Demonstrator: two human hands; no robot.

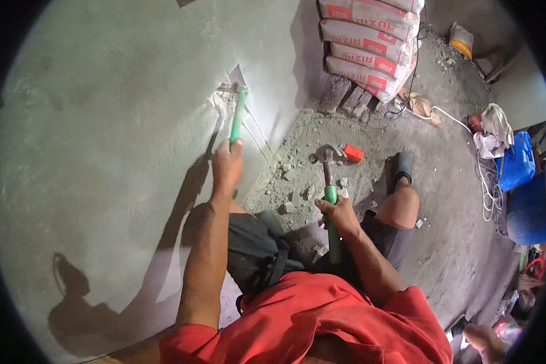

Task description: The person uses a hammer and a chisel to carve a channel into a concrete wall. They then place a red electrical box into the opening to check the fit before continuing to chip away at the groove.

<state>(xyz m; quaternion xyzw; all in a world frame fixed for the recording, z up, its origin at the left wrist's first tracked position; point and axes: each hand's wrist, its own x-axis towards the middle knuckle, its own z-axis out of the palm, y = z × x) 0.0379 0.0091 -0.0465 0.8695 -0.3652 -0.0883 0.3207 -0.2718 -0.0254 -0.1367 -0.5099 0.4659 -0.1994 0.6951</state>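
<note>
1. Left hand (227,164): fingers wrapped round a green-handled chisel (239,115), whose tip sits in a chipped hole (226,92) in the grey wall (103,151).
2. Right hand (340,215): fingers closed on a hammer (327,167), its head low over floor rubble (294,197), well apart from the chisel.
3. Cement sacks (370,42): stacked in the corner.
4. Risk, as judged: a glancing blow could catch the left knuckles, and the slanted chisel may skid.

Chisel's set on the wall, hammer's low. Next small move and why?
Probably swing the hammer up to strike the chisel on its near end. The left hand holds the green-handled chisel with its tip in the chipped patch of the wall, so it looks set; the right hand grips the hammer with its head well clear, over the rubble.
</note>
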